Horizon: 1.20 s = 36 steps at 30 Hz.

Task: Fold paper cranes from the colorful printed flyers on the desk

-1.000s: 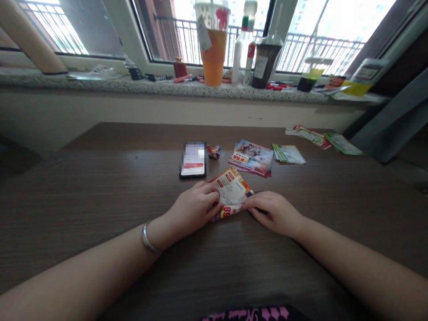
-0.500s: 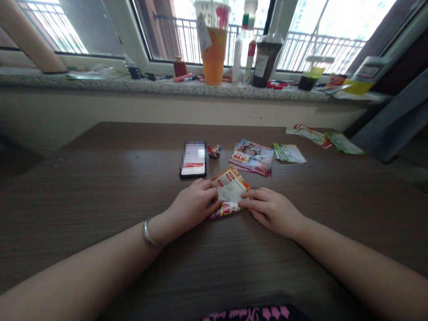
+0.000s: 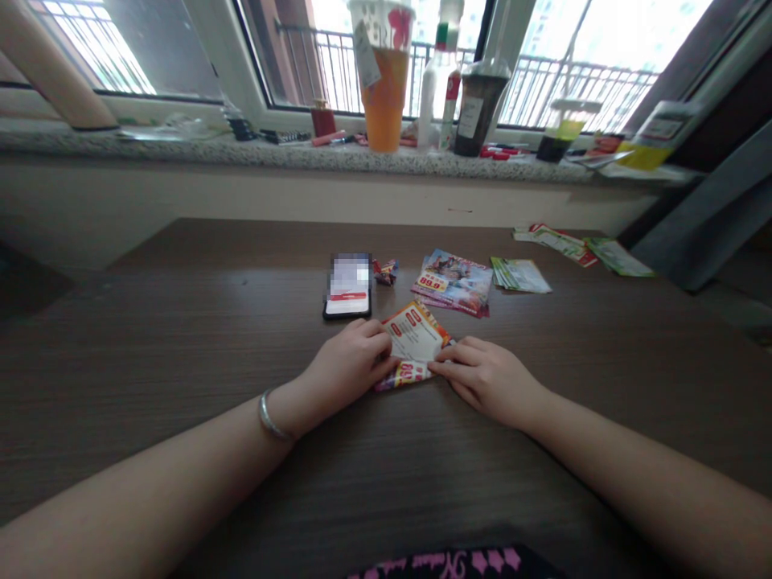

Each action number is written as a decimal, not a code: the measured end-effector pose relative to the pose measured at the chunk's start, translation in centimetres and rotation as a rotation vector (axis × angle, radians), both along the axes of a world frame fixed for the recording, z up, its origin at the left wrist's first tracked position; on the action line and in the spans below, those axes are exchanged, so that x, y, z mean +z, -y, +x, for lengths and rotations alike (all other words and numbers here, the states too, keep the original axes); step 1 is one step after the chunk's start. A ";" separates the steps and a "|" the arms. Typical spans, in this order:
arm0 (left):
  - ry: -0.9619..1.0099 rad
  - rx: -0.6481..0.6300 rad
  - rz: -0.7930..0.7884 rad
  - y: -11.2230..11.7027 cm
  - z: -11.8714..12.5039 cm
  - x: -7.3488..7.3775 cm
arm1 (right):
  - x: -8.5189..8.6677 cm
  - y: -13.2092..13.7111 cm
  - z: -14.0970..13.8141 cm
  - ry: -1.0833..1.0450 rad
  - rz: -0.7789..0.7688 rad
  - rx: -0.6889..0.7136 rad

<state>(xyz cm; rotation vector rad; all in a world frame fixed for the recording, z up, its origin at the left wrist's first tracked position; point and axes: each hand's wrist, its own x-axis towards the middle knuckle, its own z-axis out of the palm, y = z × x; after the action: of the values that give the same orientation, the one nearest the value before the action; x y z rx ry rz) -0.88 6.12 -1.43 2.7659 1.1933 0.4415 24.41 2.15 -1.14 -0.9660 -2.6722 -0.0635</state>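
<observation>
- The left hand [image 3: 350, 362] has its grip curled down over the left edge of the flyer [image 3: 415, 336], its fingers [image 3: 377, 347] bent and clamping the paper against the worktop [image 3: 181, 338]; whether the thumb sits under the sheet is hidden
- The right hand [image 3: 491, 378] lies flat with its grip released; only its fingertips [image 3: 443, 368] press on the flyer's right corner, and nothing is enclosed in it
- The flyer lies between the two grips, touching both, about the middle of the worktop; its near edge is doubled over into a narrow strip that shows red print, and the upper part lies flat as a slanted panel pointing toward the far edge
- As a judgement: at least one fold is already in the sheet and is being pressed flat; the creased strip looks uneven at its left end, so the crease seems not fully set; how many folds are meant cannot be read from here
- A bracelet [image 3: 268, 418] sits on the left wrist
- Just beyond the left hand, toward the far edge, lies a phone [image 3: 348, 285], near the flyer but apart from it; beside the phone are small sweet wrappers [image 3: 384, 272]
- Further toward the far right lie a stack of flyers [image 3: 453, 281], unfolded, then green leaflets [image 3: 519, 275]; more leaflets [image 3: 560, 241] lie near the far right corner
</observation>
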 end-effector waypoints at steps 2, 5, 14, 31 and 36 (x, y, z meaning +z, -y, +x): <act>0.031 -0.009 -0.009 -0.1 -0.1 -0.1 | 0.0 0.1 0.0 0.014 0.019 0.000; 0.070 -0.015 -0.013 -0.3 -0.1 -0.1 | -0.1 0.1 -0.1 0.018 0.038 -0.001; 0.064 -0.023 -0.011 -0.6 0.0 0.0 | -0.3 -0.3 -0.1 0.015 0.005 -0.033; 0.115 -0.160 0.005 1.1 0.1 0.8 | -0.4 -0.7 0.3 0.000 0.010 -0.047; -0.014 -0.188 0.105 2.0 0.3 0.9 | -0.5 -1.0 0.7 0.014 0.029 -0.071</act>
<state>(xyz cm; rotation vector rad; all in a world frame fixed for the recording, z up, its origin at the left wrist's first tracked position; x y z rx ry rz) -0.55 4.09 -0.49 2.9397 0.9256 0.4791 25.08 3.12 -1.68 -1.0554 -2.6413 -0.1238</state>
